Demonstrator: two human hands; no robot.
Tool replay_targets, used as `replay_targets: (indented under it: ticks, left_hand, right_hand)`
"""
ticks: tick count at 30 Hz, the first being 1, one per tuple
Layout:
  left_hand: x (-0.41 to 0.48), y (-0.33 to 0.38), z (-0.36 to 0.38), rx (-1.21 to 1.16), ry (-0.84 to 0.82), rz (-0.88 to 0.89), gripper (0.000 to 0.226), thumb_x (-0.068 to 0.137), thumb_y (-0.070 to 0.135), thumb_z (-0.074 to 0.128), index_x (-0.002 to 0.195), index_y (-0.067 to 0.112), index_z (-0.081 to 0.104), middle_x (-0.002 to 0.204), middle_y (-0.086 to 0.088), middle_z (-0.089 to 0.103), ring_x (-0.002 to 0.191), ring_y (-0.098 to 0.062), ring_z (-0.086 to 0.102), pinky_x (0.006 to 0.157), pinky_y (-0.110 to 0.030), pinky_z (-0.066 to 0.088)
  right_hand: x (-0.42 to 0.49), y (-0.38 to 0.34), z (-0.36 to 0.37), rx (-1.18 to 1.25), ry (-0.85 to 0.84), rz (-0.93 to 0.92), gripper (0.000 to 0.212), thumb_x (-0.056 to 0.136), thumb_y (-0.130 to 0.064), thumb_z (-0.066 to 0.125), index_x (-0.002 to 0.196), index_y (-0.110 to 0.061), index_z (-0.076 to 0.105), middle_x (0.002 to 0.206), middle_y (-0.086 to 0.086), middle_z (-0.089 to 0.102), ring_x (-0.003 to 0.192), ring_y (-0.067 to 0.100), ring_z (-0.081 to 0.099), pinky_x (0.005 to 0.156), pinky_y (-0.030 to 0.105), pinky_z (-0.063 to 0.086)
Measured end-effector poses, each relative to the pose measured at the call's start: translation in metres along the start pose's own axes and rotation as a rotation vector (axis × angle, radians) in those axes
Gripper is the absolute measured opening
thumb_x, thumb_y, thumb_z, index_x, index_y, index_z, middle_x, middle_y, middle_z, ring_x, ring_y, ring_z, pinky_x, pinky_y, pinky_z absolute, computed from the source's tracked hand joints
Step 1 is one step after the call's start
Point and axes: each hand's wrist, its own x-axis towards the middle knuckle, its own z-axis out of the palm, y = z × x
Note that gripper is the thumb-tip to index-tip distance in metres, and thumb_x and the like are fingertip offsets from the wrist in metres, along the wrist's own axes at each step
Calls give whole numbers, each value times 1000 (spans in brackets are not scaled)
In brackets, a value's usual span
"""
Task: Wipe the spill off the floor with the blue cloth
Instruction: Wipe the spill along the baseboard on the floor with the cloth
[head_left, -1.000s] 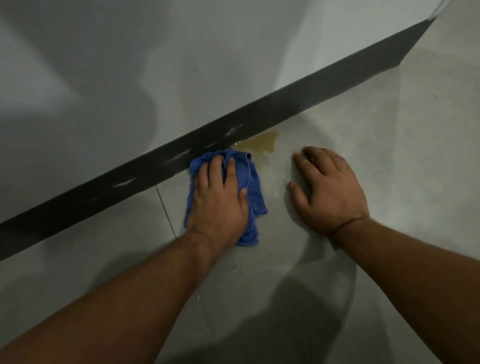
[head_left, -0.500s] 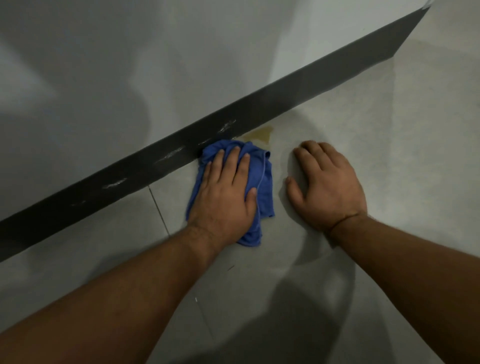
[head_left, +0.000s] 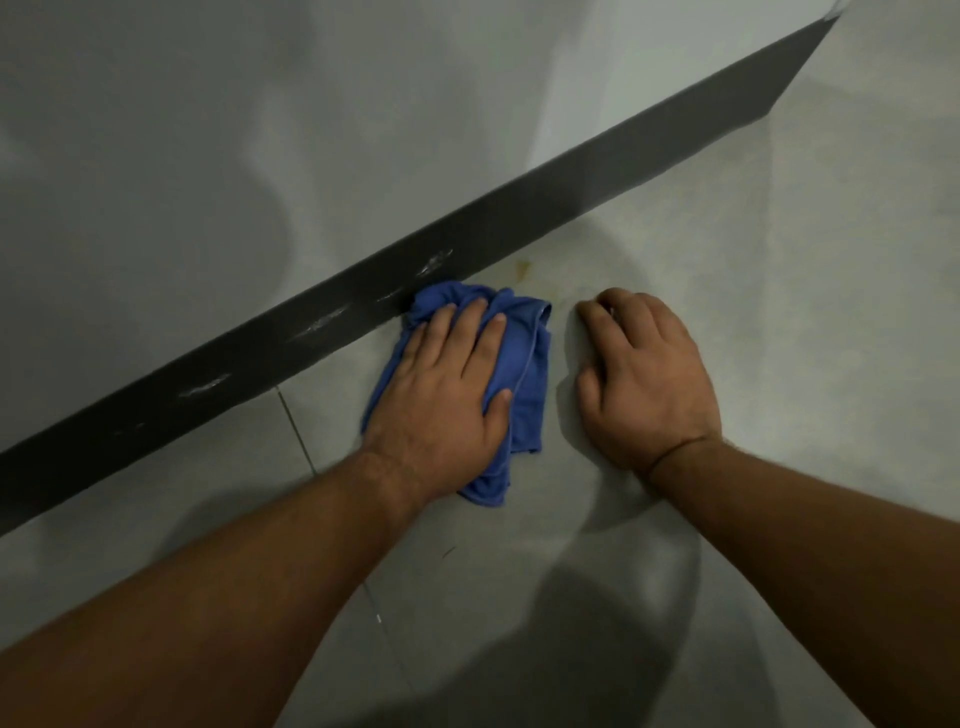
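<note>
A crumpled blue cloth (head_left: 524, 358) lies on the grey tiled floor against the dark skirting board. My left hand (head_left: 447, 384) presses flat on top of it, fingers spread toward the wall. A small yellowish spill (head_left: 521, 267) shows on the floor just beyond the cloth's far right corner, beside the skirting. My right hand (head_left: 644, 374) rests palm down on the bare floor to the right of the cloth, fingers curled, holding nothing.
A dark skirting board (head_left: 571, 208) with pale scuff marks runs diagonally along the foot of a grey wall (head_left: 260, 130). A tile joint (head_left: 296, 431) runs across the floor left of the cloth. My shadow falls on the floor near me.
My left hand has pushed the cloth to the right along the skirting, over most of the yellowish spill. Much less of the spill shows now. My right hand has stayed planted.
</note>
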Motion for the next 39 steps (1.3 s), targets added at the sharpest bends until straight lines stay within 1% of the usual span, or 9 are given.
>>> replay_targets:
  ticks: [8,14,19,24,30,32,34,37,39]
  left_hand:
    - [66,25,-6,-35,7,42,71,101,38,38,162,10,15,173,-12,13,159,-34,11,129,-48,14]
    - [23,21,-2,-34,10,78,72,101,46,29,163,12,17,173,-11,14,160,-31,12,129,-49,15]
    - [31,20,-4,7,-13,28,71,102,44,30,163,11,15,173,-12,13,159,-33,13,129,-50,15]
    - [70,49,-5,50,2,-49,69,103,44,35,162,15,16,171,-12,16,156,-40,16,127,-56,16]
    - [43,64,0,24,-40,29,71,103,54,29,164,23,10,174,-7,8,160,-35,5,128,-57,8]
    - [41,63,-9,-45,-100,24,73,103,58,30,164,26,7,175,-4,1,160,-33,-3,129,-56,2]
    - [33,56,-21,-176,-142,18,73,102,60,33,164,29,12,175,-1,1,161,-31,-5,129,-54,-1]
    - [-7,34,-32,-350,-31,-1,66,98,50,49,157,21,39,171,-5,24,157,-31,19,128,-48,17]
    - [-45,12,-34,-397,84,-76,57,94,37,61,145,14,55,160,-9,44,145,-31,39,120,-45,34]
  right_hand:
    - [0,2,1,67,100,-50,50,100,-25,42,141,1,55,138,20,58,126,38,50,116,44,34]
    - [-2,1,-4,143,89,-8,58,93,-26,36,139,3,56,137,23,58,127,40,51,116,48,37]
    - [-8,12,-10,95,95,52,47,89,-19,54,131,1,62,133,21,60,122,40,54,110,49,40]
    - [-33,35,-9,115,192,28,36,94,-15,55,125,2,62,125,23,60,115,38,53,105,46,41]
    - [-29,32,-13,164,209,-9,34,97,-18,52,123,1,64,121,22,63,111,39,54,104,48,43]
    - [-29,31,-14,177,194,-16,35,97,-19,53,124,0,63,121,22,62,112,39,54,105,48,42]
    - [-30,30,-15,205,178,-12,37,96,-20,53,125,0,62,123,22,61,114,40,52,105,47,41]
    - [-30,25,-22,257,173,56,42,97,-24,55,132,0,57,130,23,57,121,40,49,108,45,38]
    - [-25,9,-28,244,189,36,43,97,-26,59,134,-5,55,130,21,56,119,37,48,103,45,41]
